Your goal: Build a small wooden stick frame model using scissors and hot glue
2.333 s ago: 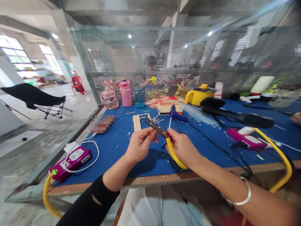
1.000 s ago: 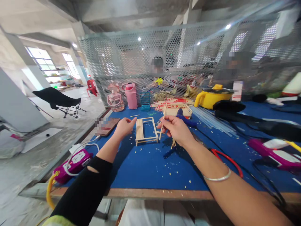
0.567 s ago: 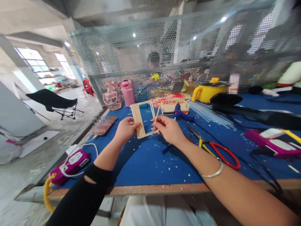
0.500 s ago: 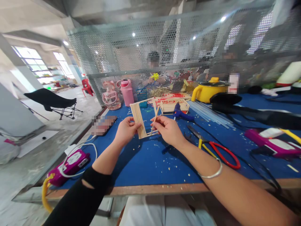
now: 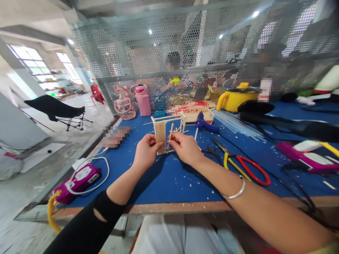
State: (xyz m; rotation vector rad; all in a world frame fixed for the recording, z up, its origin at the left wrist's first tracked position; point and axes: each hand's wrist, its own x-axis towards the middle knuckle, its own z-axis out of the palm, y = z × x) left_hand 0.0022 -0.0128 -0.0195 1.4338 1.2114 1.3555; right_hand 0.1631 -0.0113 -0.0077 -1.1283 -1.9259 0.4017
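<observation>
Pinched in my left hand (image 5: pixel 146 151) is a small frame of pale wooden sticks (image 5: pixel 160 135), whose near left side is a panel of sticks laid side by side. The frame stands upright over the blue table mat. My right hand (image 5: pixel 185 147) has its thumb and fingers closed on a short loose stick (image 5: pixel 171 131), held nearly upright just right of the panel. Thin bars of the frame reach back and right behind my right fingers, which hide part of its lower edge.
Right of my hands lie a blue glue gun (image 5: pixel 205 125), pliers with red and yellow handles (image 5: pixel 235 160) and clear glue sticks (image 5: pixel 235 123). Behind stand a pink bottle (image 5: pixel 143 100), a stick tray (image 5: pixel 198 116) and a yellow pot (image 5: pixel 235 100). A purple power strip (image 5: pixel 79 183) lies left.
The stick frame has turned, so its panel stands more upright and a little to the right. My left hand has shifted right with it. The short stick has moved left, closer to the panel.
</observation>
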